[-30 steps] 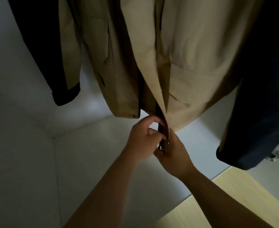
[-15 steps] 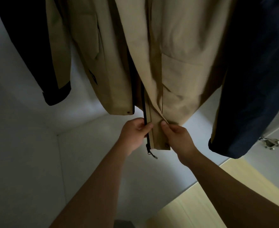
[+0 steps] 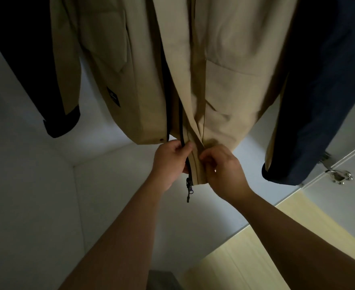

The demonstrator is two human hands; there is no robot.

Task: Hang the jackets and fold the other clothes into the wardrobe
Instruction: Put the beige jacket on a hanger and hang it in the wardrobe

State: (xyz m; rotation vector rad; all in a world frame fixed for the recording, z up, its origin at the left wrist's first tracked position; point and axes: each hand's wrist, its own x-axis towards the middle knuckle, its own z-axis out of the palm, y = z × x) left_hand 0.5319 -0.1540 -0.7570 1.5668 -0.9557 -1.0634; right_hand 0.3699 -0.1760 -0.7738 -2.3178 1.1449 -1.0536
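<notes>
On the hanging beige jacket (image 3: 235, 91) the left grip (image 3: 170, 160) pinches the zipper tape (image 3: 180, 118) and the right grip (image 3: 224, 172) pinches the front flap (image 3: 195, 168); next, probably, the two zipper ends must be joined.

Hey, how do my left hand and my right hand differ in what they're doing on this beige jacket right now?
The left hand grips the black zipper strip, while the right hand pinches the beige front flap beside it. The left hand sits slightly higher in the view than the right hand, just above the dangling zipper pull. Both hold the bottom front of the hanging beige jacket, close together.
</notes>
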